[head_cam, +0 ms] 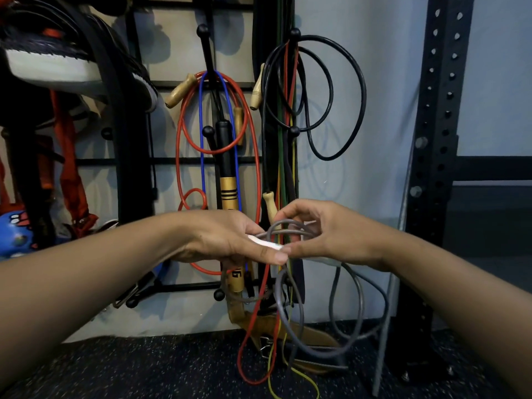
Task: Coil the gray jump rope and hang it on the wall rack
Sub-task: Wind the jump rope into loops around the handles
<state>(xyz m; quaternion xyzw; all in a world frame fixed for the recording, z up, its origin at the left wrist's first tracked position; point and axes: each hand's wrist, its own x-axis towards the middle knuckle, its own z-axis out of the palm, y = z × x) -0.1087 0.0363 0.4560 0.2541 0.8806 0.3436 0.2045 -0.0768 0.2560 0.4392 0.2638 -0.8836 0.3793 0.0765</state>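
Note:
The gray jump rope [299, 309] hangs in loose loops below my hands, with a few turns bunched between them. My left hand [230, 240] grips a white handle of the rope, thumb stretched along it. My right hand [325, 231] pinches the gray turns just to the right, its fingers curled round them, and a second white handle shows under its palm. Both hands meet in front of the black wall rack [294, 131], whose ball-tipped pegs stick out above them.
On the rack hang a red rope [180, 145], a blue rope [201, 133], a black rope [363, 90] and a black-and-gold handle [229, 180]. Shoes sit on a shelf at top left. A black perforated upright [437, 116] stands at right. Straps and bands trail onto the speckled floor.

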